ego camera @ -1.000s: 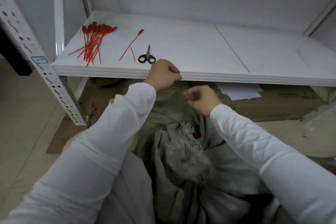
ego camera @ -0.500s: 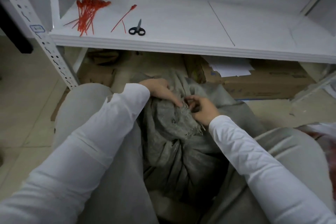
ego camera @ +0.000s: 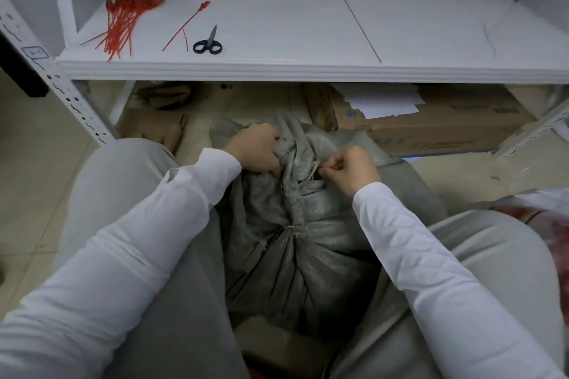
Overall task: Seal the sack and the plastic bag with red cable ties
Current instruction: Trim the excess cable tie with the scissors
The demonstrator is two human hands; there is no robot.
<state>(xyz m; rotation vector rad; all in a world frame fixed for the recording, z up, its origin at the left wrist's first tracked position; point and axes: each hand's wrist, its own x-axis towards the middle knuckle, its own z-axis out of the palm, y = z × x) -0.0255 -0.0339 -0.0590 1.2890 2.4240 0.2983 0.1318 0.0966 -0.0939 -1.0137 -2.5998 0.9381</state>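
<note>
A grey woven sack [ego camera: 295, 258] stands on the floor between my knees, its mouth gathered into a twisted neck. My left hand [ego camera: 257, 149] grips the neck from the left. My right hand [ego camera: 348, 168] pinches a red cable tie [ego camera: 320, 167] at the right side of the neck; only a small red bit shows. A bundle of red cable ties [ego camera: 123, 23] lies at the left of the white shelf [ego camera: 308, 71]. One loose red tie [ego camera: 186, 24] and a short cut piece lie beside it. A plastic bag [ego camera: 542, 212] with reddish contents shows at the right edge.
Black scissors [ego camera: 207, 43] lie on the shelf next to the loose tie. Under the shelf sit cardboard boxes [ego camera: 431, 129] with white papers on top. A perforated white shelf post [ego camera: 61, 92] stands at the left. Tiled floor lies to the left.
Both hands came down from the shelf edge to the sack's neck. My left hand now grips the neck and my right hand pinches the red tie there. The view tilted down.
</note>
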